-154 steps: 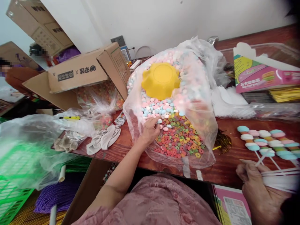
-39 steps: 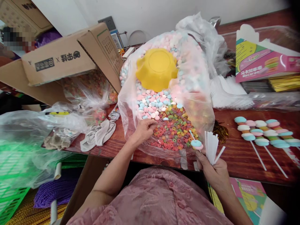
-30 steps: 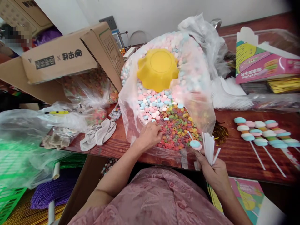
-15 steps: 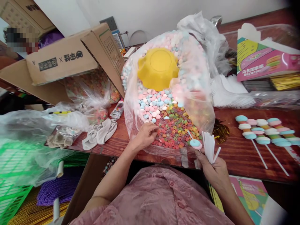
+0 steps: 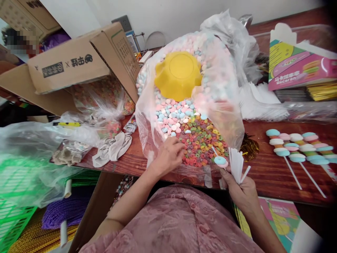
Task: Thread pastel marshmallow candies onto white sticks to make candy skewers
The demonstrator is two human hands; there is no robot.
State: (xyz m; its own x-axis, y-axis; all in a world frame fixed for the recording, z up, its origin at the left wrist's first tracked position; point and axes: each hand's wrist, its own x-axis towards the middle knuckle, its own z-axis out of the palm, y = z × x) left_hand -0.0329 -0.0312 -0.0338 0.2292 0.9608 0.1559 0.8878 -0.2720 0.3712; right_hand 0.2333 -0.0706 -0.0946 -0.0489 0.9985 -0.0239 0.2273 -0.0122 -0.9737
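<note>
A large clear plastic bag (image 5: 223, 116) lies open on the wooden table (image 5: 263, 175). It holds pastel candy discs (image 5: 172, 117), small coloured candy rings (image 5: 202, 144) and an upturned yellow bowl (image 5: 177, 73). My left hand (image 5: 170, 154) reaches into the bag's mouth, fingers curled among the rings at its near edge. My right hand (image 5: 240, 189) is closed around a fan of white sticks (image 5: 237, 165); one stick carries a blue and pink candy (image 5: 220, 161).
Finished candy skewers (image 5: 297, 147) lie on the table at right. A pink and green box (image 5: 300, 66) and clear bags stand behind them. Cardboard boxes (image 5: 73, 66), smaller candy bags (image 5: 105, 105) and a green crate (image 5: 13, 196) are at left.
Since five seconds ago my right hand came in from the right with the sticks. In the last second my left hand moved from the discs down to the rings.
</note>
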